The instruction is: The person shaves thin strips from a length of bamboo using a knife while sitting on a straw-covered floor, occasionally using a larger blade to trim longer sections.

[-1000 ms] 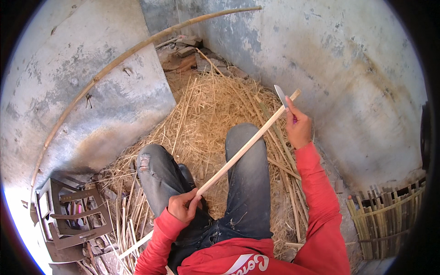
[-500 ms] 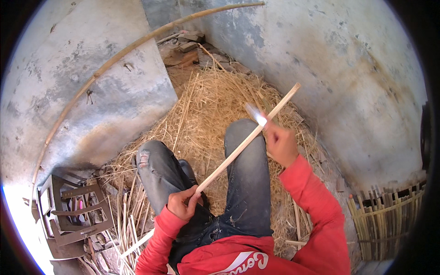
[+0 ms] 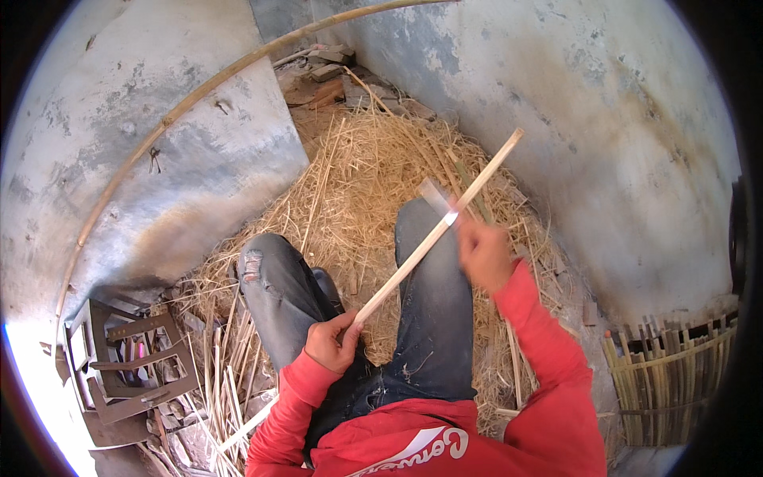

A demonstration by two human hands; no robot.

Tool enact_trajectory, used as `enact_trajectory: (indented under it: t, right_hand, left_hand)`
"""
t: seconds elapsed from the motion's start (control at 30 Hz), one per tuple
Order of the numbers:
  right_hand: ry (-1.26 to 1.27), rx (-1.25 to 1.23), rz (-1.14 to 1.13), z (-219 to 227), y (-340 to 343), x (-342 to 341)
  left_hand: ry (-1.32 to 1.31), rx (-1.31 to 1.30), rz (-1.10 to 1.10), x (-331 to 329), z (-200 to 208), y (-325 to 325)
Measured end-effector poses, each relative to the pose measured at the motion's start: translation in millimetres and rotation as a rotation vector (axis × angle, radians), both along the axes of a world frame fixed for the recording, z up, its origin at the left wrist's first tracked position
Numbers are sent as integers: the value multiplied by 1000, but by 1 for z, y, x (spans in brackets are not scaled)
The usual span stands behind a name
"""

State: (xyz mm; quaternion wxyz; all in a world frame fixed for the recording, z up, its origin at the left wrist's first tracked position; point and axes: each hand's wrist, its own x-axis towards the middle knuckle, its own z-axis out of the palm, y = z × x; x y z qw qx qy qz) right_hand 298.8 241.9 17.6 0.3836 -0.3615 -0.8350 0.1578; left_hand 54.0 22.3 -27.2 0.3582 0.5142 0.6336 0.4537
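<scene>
Knife [image 3: 435, 196] and right hand [image 3: 486, 253] have moved along the pale strip [image 3: 405, 267] toward the left hand [image 3: 331, 345]. Both are closed, right on the knife, left around the strip.

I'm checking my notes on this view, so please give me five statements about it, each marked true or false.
1. The left hand grips a pale strip. True.
2. The right hand holds a knife, its blade blurred. True.
3. The pale strip lies flat on the floor. False: the left hand holds it, and in this view it crosses over the right leg of the dark trousers.
4. Both sleeves are blue. False: they are red.
5. Loose straw-like pieces lie heaped beyond the dark trousers. True.
</scene>
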Motion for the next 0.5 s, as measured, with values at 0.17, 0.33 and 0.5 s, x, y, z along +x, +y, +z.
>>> enact_trajectory:
  t: [0.17,0.33,0.5]
  right_hand:
    - [-76,-6,71,3,-25,-6]
    - [-52,-116,-23,6,-19,-2]
    - [-100,-154,25,7,-26,-3]
  left_hand:
    - [-74,-89,-87,-6,-2,2]
    - [-22,-58,-124,6,10,20]
    - [-43,-92,-153,7,26,44]
